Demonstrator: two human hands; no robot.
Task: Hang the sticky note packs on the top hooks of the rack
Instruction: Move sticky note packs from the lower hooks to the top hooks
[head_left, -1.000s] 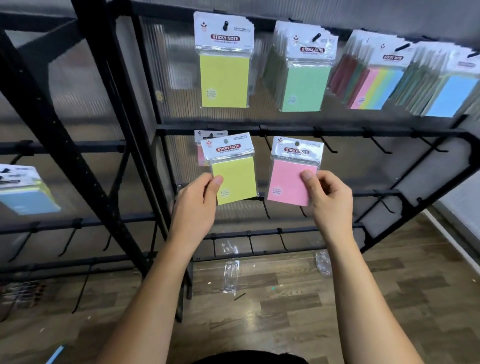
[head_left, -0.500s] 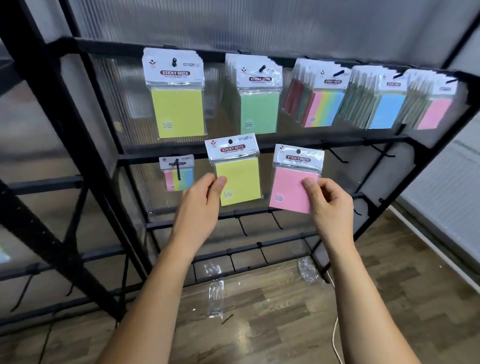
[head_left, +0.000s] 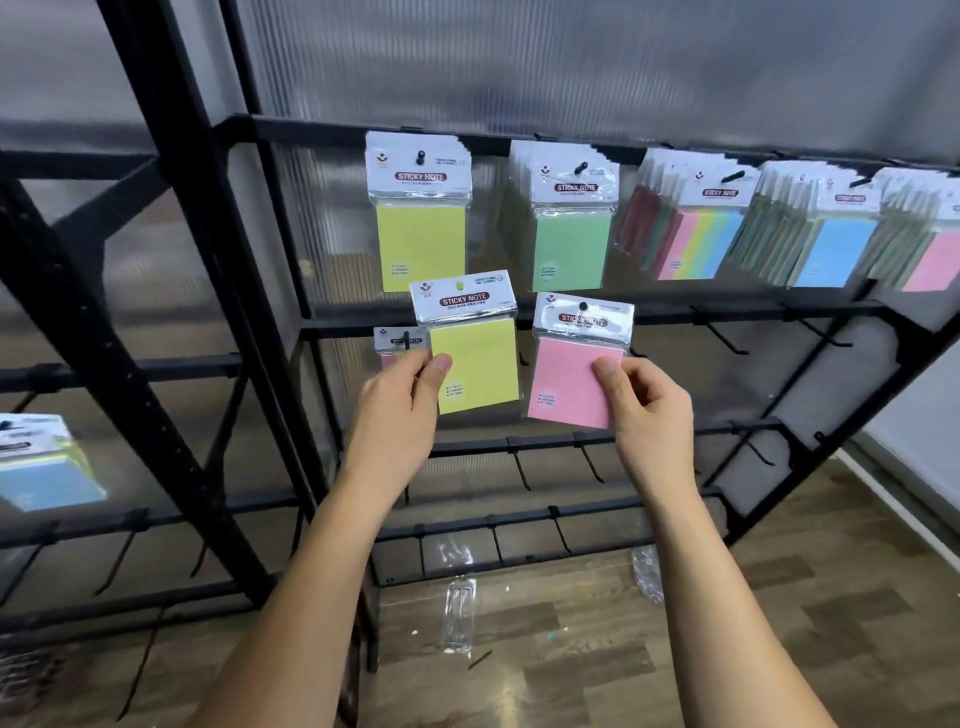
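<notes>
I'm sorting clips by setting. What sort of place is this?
Probably a stationery shop display or a mock-up of one: a black hook rack, rows of hanging sticky note packs, wood-look floor.

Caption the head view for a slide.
Left hand holds yellow pack, right hand pink pack, below stocked top hooks.

wall: ribbed, see-through plastic sheeting (head_left: 571, 67) runs right across the far side, kinda cloudy grey with soft light coming through
floor: wood-look planks (head_left: 779, 597) in mixed brown tones, near and off to the right
skirting: pale strip (head_left: 904, 514) where the floor hits a light wall on the far right
floor clutter: couple of crumpled clear plastic wrappers (head_left: 460, 613) lying on the planks, plus a small dark stick just beside them
light: even and diffuse, no hard shadows anywhere
</notes>
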